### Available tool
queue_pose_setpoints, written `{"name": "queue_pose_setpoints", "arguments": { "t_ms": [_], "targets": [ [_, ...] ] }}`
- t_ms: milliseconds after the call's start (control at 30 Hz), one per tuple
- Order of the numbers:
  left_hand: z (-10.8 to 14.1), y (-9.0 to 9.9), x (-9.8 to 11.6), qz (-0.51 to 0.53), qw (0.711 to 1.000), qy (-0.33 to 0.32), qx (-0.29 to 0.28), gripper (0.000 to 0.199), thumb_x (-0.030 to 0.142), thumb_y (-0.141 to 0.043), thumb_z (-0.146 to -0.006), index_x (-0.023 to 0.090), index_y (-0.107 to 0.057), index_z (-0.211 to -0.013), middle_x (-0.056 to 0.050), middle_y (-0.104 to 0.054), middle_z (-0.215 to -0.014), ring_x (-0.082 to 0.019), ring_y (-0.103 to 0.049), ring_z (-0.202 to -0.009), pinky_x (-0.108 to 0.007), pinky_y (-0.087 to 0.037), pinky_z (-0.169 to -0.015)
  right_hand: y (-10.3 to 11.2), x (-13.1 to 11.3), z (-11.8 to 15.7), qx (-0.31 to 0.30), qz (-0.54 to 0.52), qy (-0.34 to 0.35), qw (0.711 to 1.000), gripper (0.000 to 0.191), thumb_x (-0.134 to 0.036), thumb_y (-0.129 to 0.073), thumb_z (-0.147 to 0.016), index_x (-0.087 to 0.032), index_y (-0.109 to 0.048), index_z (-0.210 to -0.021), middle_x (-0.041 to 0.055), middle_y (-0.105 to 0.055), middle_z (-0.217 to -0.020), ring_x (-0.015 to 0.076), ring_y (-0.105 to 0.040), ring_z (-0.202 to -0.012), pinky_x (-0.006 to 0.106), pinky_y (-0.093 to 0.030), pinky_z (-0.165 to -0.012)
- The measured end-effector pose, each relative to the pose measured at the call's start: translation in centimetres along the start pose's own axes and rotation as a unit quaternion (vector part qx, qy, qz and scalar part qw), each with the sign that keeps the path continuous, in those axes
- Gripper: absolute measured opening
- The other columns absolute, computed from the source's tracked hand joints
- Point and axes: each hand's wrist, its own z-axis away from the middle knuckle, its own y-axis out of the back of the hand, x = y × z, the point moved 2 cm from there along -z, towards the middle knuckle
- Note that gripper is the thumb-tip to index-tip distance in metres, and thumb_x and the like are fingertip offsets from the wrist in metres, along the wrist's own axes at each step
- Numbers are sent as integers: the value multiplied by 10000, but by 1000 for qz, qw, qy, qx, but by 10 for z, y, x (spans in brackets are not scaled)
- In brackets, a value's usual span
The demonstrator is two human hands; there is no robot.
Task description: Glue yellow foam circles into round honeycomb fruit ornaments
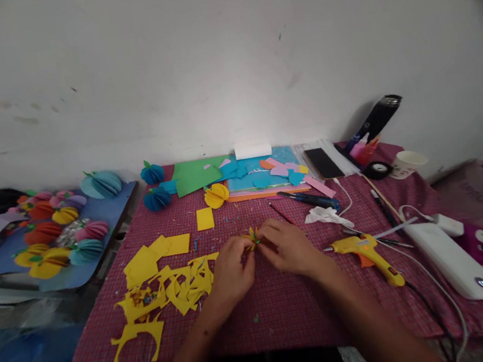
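Note:
Both my hands meet over the middle of the checked tablecloth. Between their fingertips is a small yellow folded-paper piece (pixel 253 234) with a bit of green at its centre. My left hand (pixel 234 264) pinches its left side, and my right hand (pixel 287 245) pinches its right side. The fingers partly hide the piece. Left of my left hand lie yellow paper offcuts (pixel 184 285) and yellow squares (pixel 141 267). A finished yellow paper ball (pixel 216 196) sits behind my hands. To the right rests a yellow glue gun (pixel 366 253) with an orange trigger.
Coloured sheets (pixel 196 176), a phone (pixel 323 163) and blue paper balls (pixel 156 198) line the back. A white power bank (pixel 457 261), cables and a paper cup (pixel 407 163) are at the right. Many paper balls cover a blue side table (pixel 79 278) at left.

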Motion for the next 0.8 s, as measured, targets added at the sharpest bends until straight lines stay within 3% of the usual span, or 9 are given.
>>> {"name": "queue_pose_setpoints", "arguments": {
  "t_ms": [400, 800],
  "targets": [
    [-2, -10, -5, -6, 1000, 11, -2, 156, 107, -517, -917, 223, -589, -992, -36, -672, -960, -202, -630, -901, -339, -490, -809, -8, 0, 0, -6, 49, -22, 999, 71, -139, -592, -894, -206, -612, -902, 65, -620, -944, 209, -579, -857, 319, -444, -725],
    [-1, -11, -7, -11, 1000, 8, 0, 116, 150, -506, -947, 218, -597, -972, -51, -688, -954, -209, -644, -887, -342, -503, -785, 1, -3, 2, 51, -5, -6, 999, 129, -99, -566, -879, -222, -588, -913, 66, -653, -938, 218, -611, -863, 342, -480, -755]
  ]
}}
